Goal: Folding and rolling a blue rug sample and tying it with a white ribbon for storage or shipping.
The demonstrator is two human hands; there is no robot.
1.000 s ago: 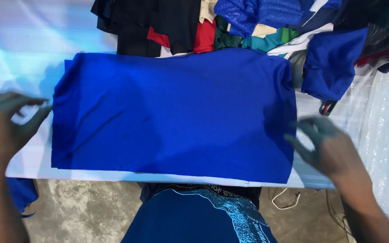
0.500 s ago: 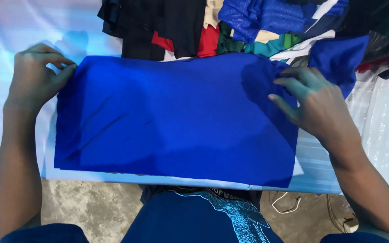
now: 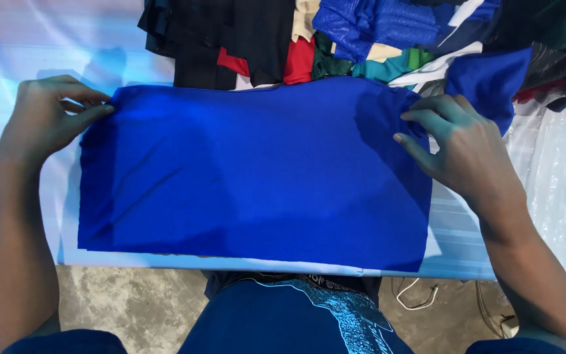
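I see the flat royal-blue cloth (image 3: 257,177) spread mid-frame on the white table (image 3: 14,59). My left hand (image 3: 40,124) and right hand (image 3: 466,147) pinch its upper corners; I'd keep tension even. Mixed garments (image 3: 361,33) heap beyond.

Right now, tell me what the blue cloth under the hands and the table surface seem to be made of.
Blue cloth: looks like a thin, smooth knit or synthetic fabric with a faint sheen; it lies flat with soft creases where the left hand and right hand pinch its far corners.
Table surface: seems a glossy white sheet, maybe plastic; light reflects off it in streaks.
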